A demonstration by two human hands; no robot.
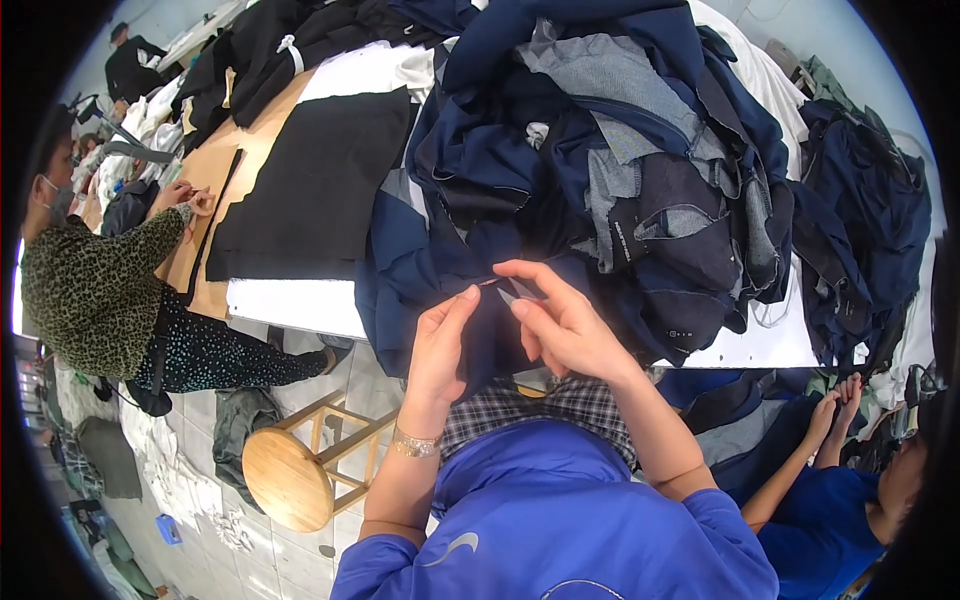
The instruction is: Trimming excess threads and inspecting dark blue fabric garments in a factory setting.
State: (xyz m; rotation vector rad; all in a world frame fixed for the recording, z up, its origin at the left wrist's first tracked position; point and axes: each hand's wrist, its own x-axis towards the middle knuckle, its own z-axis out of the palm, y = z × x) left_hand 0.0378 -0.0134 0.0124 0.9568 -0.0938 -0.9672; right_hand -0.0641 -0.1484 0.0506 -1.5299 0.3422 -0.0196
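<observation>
Hands: both up in front of the blue shirt, over the near side of the bench, fingertips just beside each other.
Right hand: thumb and fingers closed around a small grey pointed tool, tip angled toward the other hand. Too small to say exactly what kind.
Left hand: thumb up by the index finger, right next to a tiny reddish strand-like bit in the gap. Honestly can't tell if it's pinching that or not.
Left wrist: a shiny metallic band.
Navy cloth: right below the hands, draped off the bench's front edge.
Big heap: navy garments piled high just past the hands, some showing paler grey-blue insides.
Black panel: lying flat to the left of the heap, with tan board beside it.
Stool: round wooden top, on the floor to the left.
Neighbour on the left: person in a leopard-print top and mask, hands together over the tan board.
Neighbour on the right: person in a blue top, both forearms raised.
</observation>
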